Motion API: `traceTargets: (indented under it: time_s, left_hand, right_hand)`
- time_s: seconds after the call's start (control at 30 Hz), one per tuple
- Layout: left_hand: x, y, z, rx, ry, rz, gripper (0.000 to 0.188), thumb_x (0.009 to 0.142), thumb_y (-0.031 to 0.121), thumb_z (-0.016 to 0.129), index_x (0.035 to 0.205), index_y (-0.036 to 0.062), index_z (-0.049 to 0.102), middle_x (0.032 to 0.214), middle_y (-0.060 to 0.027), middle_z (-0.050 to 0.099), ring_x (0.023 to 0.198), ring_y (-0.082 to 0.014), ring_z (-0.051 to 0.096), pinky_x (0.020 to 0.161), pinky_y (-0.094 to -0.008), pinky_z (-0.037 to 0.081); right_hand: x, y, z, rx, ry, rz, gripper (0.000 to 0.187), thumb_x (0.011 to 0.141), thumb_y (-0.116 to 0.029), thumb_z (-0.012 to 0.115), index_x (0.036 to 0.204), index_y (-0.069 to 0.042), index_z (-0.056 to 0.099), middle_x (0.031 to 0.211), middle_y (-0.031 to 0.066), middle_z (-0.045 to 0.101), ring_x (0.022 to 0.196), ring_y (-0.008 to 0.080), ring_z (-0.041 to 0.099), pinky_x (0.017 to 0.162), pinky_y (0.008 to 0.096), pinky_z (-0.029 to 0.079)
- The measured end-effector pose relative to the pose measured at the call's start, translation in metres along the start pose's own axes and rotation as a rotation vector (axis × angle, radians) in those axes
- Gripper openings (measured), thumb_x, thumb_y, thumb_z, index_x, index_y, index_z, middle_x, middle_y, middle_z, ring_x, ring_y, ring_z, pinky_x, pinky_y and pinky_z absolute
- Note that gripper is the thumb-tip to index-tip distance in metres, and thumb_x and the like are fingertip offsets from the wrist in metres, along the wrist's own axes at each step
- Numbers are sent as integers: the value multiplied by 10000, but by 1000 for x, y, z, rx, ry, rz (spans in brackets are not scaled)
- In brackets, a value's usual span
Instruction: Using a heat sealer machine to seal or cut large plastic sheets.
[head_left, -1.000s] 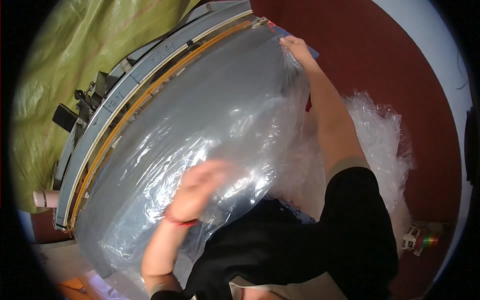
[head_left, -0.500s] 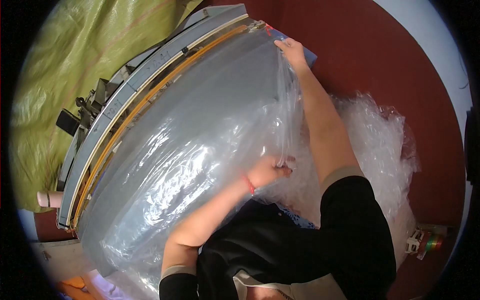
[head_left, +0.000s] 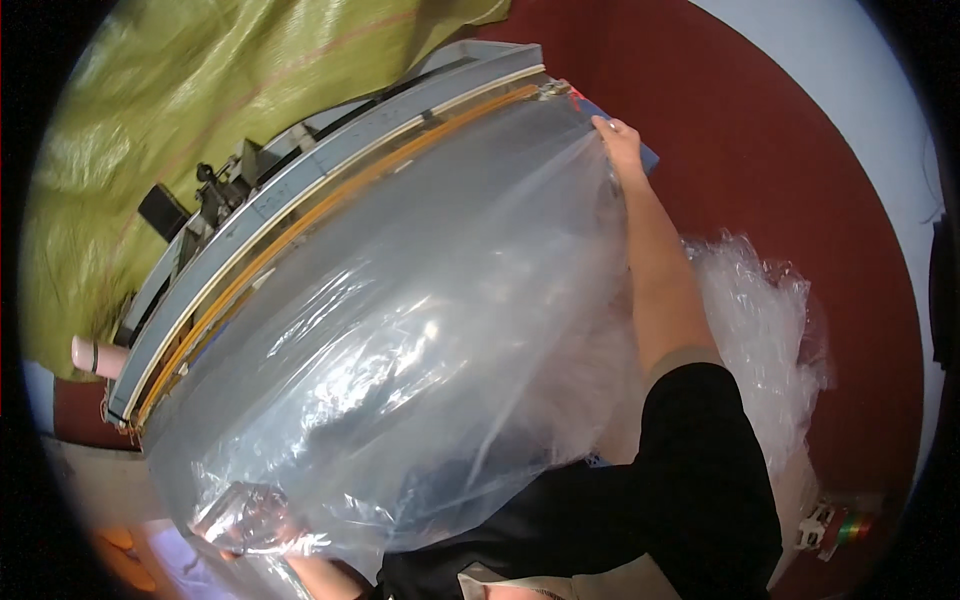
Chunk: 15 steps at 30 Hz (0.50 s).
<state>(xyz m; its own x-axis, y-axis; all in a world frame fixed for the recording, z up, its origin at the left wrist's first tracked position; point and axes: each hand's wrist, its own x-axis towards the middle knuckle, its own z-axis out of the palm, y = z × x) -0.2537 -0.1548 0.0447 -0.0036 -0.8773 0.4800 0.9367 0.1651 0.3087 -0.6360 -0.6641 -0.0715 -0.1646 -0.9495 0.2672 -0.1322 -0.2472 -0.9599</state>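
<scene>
A large sheet of clear plastic film [head_left: 400, 330] spreads over the grey table top, glossy and wrinkled. My right hand [head_left: 622, 145] pinches its edge at the table's far right corner, and creases fan out from the fingers. At the lower left, my left hand [head_left: 290, 540] grips a bunched part of the same film, which partly covers the fingers. Between the two hands the film is drawn out in front of my body. A heap of clear film [head_left: 755, 330] lies to the right of my right forearm.
Along the table's far side runs a grey metal rail [head_left: 290, 180] with an orange strip [head_left: 330, 210] beside it. Behind stand a dark mechanism [head_left: 215, 195], a pink cylinder [head_left: 98, 356] and a yellow-green tarp [head_left: 200, 90]. Multicoloured rolls [head_left: 850, 527] are at the lower right.
My left hand has moved from beside my right forearm to the lower left, spreading the film across. My right hand still holds the far corner. The view has shifted slightly.
</scene>
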Motion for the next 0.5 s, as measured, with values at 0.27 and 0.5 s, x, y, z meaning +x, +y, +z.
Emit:
traceTargets:
  time_s: [0.27,0.5]
  left_hand:
    - [-91,-2,-56,1765,684,-451,168,817,78,480,971,33,533,792,-25,589,707,-156,559,654,-285,453]
    - [-85,126,19,2138,1120,542,47,755,-9,590,795,-9,566,716,18,523,610,-32,445,542,-166,360]
  right_hand:
    - [16,16,-4,-378,119,-188,348,752,-357,610,721,-11,631,722,92,622,682,165,565,643,314,424]
    - [31,19,-23,-713,66,-155,544,804,-522,443,911,-20,625,865,157,624,833,252,572,760,332,400]
